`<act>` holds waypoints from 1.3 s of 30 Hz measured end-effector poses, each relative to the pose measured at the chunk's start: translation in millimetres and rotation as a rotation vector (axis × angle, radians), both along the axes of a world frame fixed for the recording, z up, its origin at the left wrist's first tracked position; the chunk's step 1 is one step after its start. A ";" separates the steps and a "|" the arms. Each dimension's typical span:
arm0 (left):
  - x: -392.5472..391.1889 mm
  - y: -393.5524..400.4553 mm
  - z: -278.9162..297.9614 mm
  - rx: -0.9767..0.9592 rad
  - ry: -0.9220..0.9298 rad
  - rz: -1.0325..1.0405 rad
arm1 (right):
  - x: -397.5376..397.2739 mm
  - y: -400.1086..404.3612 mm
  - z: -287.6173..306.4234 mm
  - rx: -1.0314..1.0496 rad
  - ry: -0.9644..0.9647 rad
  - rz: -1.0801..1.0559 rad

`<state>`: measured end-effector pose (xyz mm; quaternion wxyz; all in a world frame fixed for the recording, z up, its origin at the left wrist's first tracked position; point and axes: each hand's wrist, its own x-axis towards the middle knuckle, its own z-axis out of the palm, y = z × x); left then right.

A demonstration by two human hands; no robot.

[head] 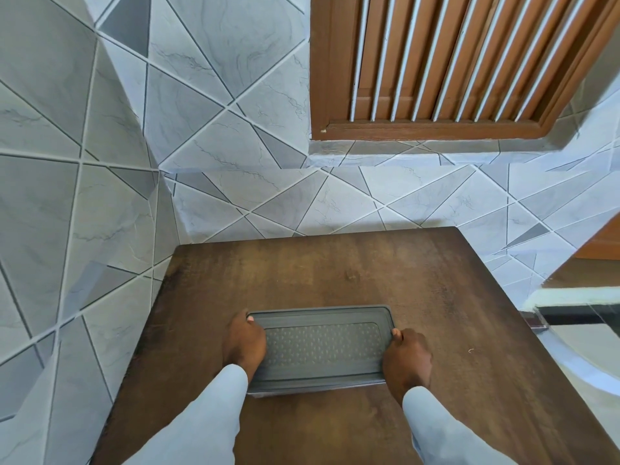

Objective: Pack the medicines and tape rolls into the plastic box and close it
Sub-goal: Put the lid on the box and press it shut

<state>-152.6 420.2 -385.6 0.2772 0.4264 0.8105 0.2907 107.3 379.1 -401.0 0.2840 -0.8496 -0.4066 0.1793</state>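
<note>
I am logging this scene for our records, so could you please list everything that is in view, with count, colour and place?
Plastic box: one, grey, lid on, near middle of the table, held at both short ends.
Table: one, dark brown wood, against the tiled wall.
Tiled wall: pale grey with darker grey lines, behind and left of the table.
Window grille: one, brown frame with white bars, upper right.
Medicines and tape rolls: none visible outside the box; its contents are hidden by the lid.
Sleeves: two, light blue, bottom of view.
Left hand: one, grips the box's left end.
Right hand: one, grips the box's right end.
</note>
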 end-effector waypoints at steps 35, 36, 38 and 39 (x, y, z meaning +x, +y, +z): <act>15.2 -22.9 -12.6 -0.103 0.279 -0.107 | 12.7 4.8 -0.6 -0.182 0.028 0.012; 16.3 -23.1 -11.6 -0.107 0.288 -0.109 | 13.2 5.7 -1.1 -0.186 0.031 0.010; 16.9 -24.1 -8.5 -0.118 0.302 -0.113 | 14.2 6.5 -2.1 -0.187 0.041 0.010; 17.1 -24.4 -6.1 -0.121 0.307 -0.116 | 14.0 6.7 -2.3 -0.187 0.038 0.015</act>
